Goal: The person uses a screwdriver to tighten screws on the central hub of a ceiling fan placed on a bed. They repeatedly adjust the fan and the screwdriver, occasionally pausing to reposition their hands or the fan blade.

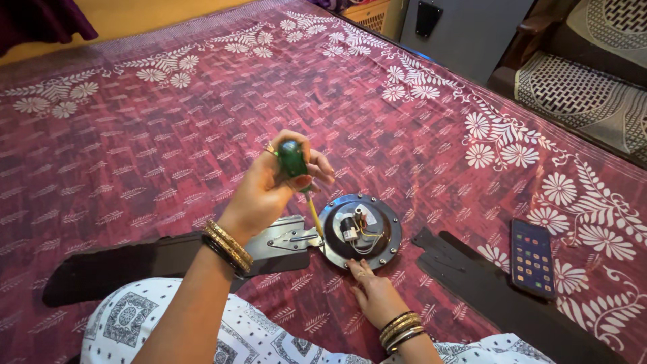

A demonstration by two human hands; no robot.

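My left hand (pixel 259 199) is shut on a screwdriver (pixel 292 158) with a green handle and a yellow shaft. The shaft points down to where a grey metal bracket (pixel 286 236) meets the round fan motor (pixel 389 232). The motor lies open side up, with small wires and a part showing inside. My right hand (pixel 374 293) rests flat on the bedsheet, its fingertips touching the motor's near rim. A dark fan blade (pixel 135 266) runs left from the bracket under my left forearm. Both wrists wear bangles.
A second dark blade (pixel 485 283) lies to the right of the motor, with a phone (pixel 532 257), screen lit, beside it. All of this lies on a maroon floral bedsheet (pixel 202 101). A patterned sofa (pixel 579 81) and a grey cabinet (pixel 458 34) stand beyond the bed's right edge.
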